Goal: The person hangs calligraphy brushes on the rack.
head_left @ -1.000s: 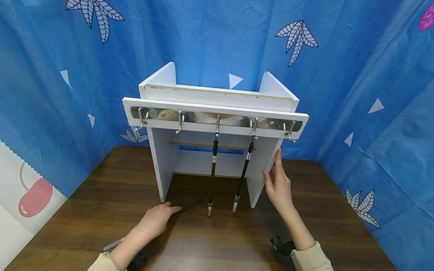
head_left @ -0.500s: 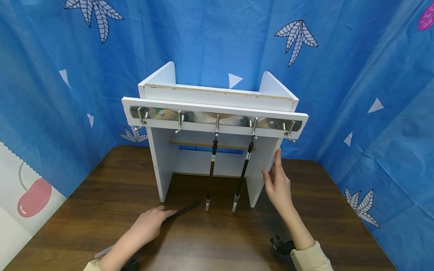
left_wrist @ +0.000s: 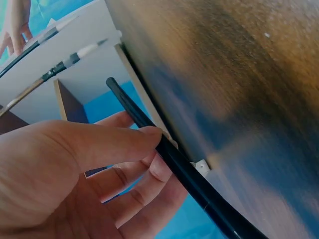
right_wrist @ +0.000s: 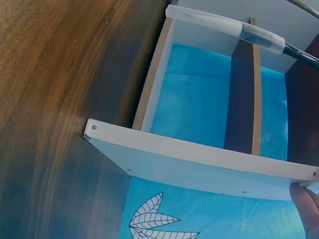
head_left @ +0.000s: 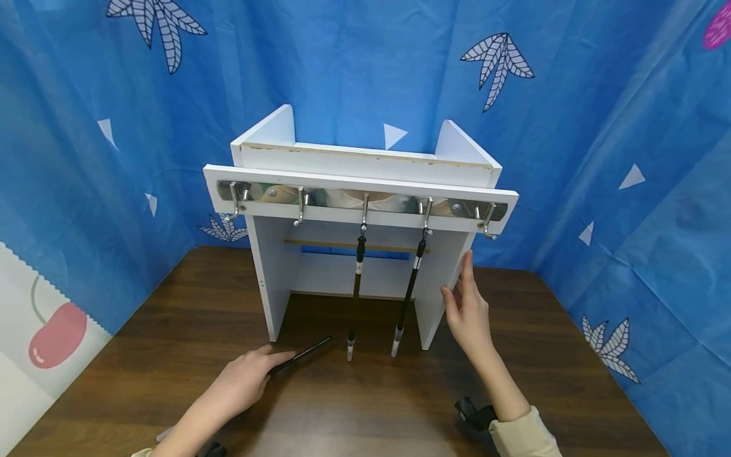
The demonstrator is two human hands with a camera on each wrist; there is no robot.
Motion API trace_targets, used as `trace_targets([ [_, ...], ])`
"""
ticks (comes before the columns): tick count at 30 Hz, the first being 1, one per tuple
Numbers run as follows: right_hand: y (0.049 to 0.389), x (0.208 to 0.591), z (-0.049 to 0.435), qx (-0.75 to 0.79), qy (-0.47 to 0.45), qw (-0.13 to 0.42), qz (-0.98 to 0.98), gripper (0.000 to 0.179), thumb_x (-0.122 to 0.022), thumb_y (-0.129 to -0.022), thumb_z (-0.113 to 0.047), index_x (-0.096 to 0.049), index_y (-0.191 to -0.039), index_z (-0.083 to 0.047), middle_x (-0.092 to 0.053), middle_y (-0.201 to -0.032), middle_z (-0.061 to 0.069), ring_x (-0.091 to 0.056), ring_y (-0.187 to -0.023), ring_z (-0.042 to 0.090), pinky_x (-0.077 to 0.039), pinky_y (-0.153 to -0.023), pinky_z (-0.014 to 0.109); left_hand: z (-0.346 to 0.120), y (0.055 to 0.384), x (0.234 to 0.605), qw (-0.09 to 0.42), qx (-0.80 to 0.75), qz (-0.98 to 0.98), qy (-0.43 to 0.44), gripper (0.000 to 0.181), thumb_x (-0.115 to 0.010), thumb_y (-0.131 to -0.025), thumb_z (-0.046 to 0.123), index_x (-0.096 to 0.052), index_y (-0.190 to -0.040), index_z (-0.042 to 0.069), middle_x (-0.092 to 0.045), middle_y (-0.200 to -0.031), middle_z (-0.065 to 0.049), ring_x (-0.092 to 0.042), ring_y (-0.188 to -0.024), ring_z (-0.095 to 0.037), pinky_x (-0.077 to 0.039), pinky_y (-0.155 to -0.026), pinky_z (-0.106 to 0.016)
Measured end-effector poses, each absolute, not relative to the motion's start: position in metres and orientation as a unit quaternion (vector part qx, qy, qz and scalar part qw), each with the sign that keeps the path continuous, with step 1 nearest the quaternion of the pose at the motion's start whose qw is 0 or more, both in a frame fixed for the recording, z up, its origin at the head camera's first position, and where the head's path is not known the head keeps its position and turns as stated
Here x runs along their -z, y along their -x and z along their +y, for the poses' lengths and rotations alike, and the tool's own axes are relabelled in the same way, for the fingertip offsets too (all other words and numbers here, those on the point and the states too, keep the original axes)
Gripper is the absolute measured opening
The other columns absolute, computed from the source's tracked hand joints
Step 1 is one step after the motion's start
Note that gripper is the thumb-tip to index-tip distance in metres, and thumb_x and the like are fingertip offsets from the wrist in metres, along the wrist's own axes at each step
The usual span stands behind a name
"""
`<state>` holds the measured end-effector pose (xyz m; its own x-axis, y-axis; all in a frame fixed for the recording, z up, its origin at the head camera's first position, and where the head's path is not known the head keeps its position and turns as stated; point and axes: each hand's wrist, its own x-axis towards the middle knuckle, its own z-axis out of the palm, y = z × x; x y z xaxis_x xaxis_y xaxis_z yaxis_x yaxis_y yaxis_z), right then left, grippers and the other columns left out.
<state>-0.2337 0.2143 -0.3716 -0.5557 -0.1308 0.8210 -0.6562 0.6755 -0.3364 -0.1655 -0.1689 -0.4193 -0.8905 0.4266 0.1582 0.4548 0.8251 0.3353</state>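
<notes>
My left hand (head_left: 237, 381) pinches a slim black rod (left_wrist: 187, 172) between thumb and fingers, low over the table in front of the rack's left leg. The rod's rounded end points up toward the rack in the left wrist view; its other end runs out of frame. Two brushes hang by loops from the white rack (head_left: 365, 178): the middle brush (head_left: 356, 285) and the right brush (head_left: 408, 295). A clear cap (right_wrist: 261, 39) covers pale bristles. My right hand (head_left: 471, 317) rests against the rack's right side panel, its thumb at the front edge and fingers extended.
A metal strip with several hooks (head_left: 302, 206) crosses the rack's front. The rack stands on a dark wooden table (head_left: 365, 412), with a blue patterned curtain (head_left: 365, 70) behind. A black object (head_left: 474, 412) is by the right forearm.
My left hand has drawn back to the left and toward me with the black rod. The middle brush has swung slightly. My right hand stays at the side panel.
</notes>
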Motion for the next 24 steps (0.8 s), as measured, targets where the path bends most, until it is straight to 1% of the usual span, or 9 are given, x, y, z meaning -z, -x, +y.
trace_targets([
  [2, 0.233, 0.372, 0.214, -0.326, -0.240, 0.405, -0.820, 0.093, -0.061, -0.082, 0.017, -0.005, -0.151, -0.011, -0.025, -0.147, 0.022, -0.054, -0.103, 0.046, -0.051, -0.067, 0.051, -0.169, 0.165, 0.418, 0.039, 0.185, -0.954, 0.233, 0.051, -0.061, -0.076, -0.020, -0.066, -0.116, 0.011, -0.060, -0.108, -0.023, -0.061, -0.091, -0.038, -0.052, -0.060, -0.041],
  [7, 0.233, 0.371, 0.214, -0.327, -0.240, 0.405, -0.820, 0.094, -0.061, -0.081, 0.018, -0.005, -0.151, -0.010, -0.026, -0.146, 0.024, -0.054, -0.103, 0.046, -0.051, -0.067, 0.051, -0.170, 0.162, 0.416, 0.036, 0.189, -0.954, 0.232, 0.052, -0.060, -0.076, -0.021, -0.066, -0.116, 0.011, -0.060, -0.107, -0.022, -0.062, -0.088, -0.036, -0.048, -0.052, -0.032],
  [10, 0.233, 0.371, 0.213, -0.327, -0.241, 0.405, -0.819, 0.093, -0.060, -0.082, 0.018, -0.005, -0.151, -0.009, -0.026, -0.146, 0.024, -0.054, -0.104, 0.046, -0.051, -0.067, 0.052, -0.172, 0.161, 0.416, 0.036, 0.187, -0.955, 0.229, 0.052, -0.060, -0.077, -0.021, -0.066, -0.117, 0.011, -0.060, -0.109, -0.022, -0.062, -0.089, -0.036, -0.047, -0.052, -0.032],
  [15, 0.233, 0.371, 0.213, -0.325, -0.243, 0.409, -0.817, 0.093, -0.060, -0.081, 0.018, -0.006, -0.151, -0.009, -0.027, -0.146, 0.025, -0.054, -0.103, 0.047, -0.050, -0.068, 0.052, -0.177, 0.159, 0.416, 0.036, 0.183, -0.956, 0.229, 0.053, -0.061, -0.077, -0.020, -0.065, -0.119, 0.011, -0.058, -0.113, -0.024, -0.060, -0.094, -0.040, -0.048, -0.054, -0.035],
  [20, 0.233, 0.370, 0.213, -0.324, -0.238, 0.408, -0.820, 0.095, -0.061, -0.081, 0.019, -0.005, -0.151, -0.012, -0.025, -0.147, 0.023, -0.054, -0.103, 0.047, -0.051, -0.068, 0.052, -0.181, 0.157, 0.416, 0.039, 0.198, -0.949, 0.241, 0.055, -0.064, -0.074, -0.019, -0.064, -0.120, 0.011, -0.058, -0.114, -0.024, -0.061, -0.093, -0.039, -0.044, -0.049, -0.028],
  [24, 0.233, 0.371, 0.214, -0.325, -0.238, 0.404, -0.821, 0.094, -0.061, -0.081, 0.018, -0.005, -0.151, -0.010, -0.023, -0.148, 0.022, -0.054, -0.104, 0.046, -0.051, -0.067, 0.051, -0.185, 0.157, 0.415, 0.046, 0.213, -0.941, 0.261, 0.055, -0.068, -0.072, -0.016, -0.063, -0.121, 0.009, -0.059, -0.112, -0.022, -0.062, -0.089, -0.037, -0.046, -0.049, -0.026],
])
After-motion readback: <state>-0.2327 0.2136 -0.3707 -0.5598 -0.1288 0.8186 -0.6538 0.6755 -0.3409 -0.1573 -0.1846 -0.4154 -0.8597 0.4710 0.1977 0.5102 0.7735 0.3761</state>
